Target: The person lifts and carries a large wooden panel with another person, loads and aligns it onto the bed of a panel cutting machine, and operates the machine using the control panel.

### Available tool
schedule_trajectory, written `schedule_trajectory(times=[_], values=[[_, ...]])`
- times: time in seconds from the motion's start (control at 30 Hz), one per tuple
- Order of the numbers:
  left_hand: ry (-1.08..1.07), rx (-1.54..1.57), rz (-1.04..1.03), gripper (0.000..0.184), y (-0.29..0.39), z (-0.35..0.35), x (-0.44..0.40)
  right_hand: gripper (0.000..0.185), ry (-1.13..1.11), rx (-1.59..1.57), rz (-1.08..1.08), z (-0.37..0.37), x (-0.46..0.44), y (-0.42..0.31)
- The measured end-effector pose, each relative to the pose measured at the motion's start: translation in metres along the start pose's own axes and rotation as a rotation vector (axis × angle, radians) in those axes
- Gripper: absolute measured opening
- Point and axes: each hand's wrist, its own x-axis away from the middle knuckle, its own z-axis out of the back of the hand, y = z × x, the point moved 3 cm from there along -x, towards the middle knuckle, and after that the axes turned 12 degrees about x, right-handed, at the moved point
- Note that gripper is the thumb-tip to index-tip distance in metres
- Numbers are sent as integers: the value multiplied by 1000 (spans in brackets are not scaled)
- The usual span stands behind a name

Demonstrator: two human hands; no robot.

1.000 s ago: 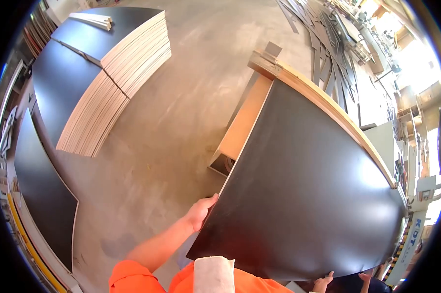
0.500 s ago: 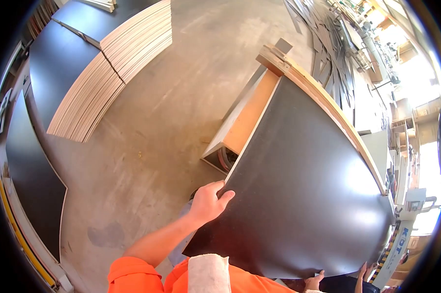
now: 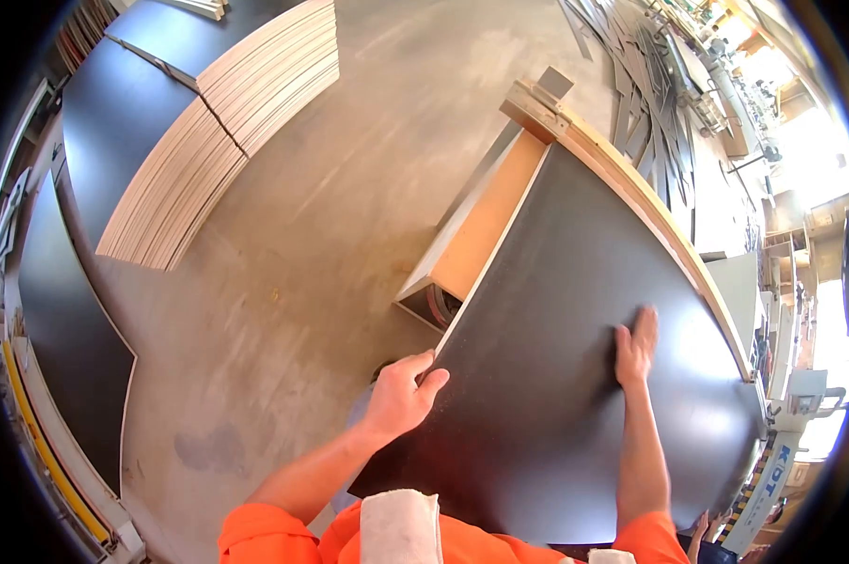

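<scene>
The left hand (image 3: 401, 399) is gripping the edge of the panel (image 3: 528, 376), which is lying along the rail (image 3: 646, 199); the right hand (image 3: 637, 355) is showing open, empty over it, contact unclear, even pressure seeming advisable.

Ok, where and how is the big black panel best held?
I'd grip the black panel by its left edge, from the left, thumb on top, as the left hand does. There the thin edge runs past the wooden support; the far edge lies along the wooden rail, and the broad face offers nothing to pinch.
</scene>
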Motion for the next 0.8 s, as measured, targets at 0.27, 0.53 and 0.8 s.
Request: schedule_trajectory(times=[0.27,0.53,0.8], values=[[-32,136,151,42,-10,0,1,86,-4,-100,296,35,-20,-73],[-169,-73,253,30,10,9,-20,78,94,-63,331,40,-98,-155],[-46,-655,-180,41,51,-74,-180,79,62,-68,262,56,-93,-152]])
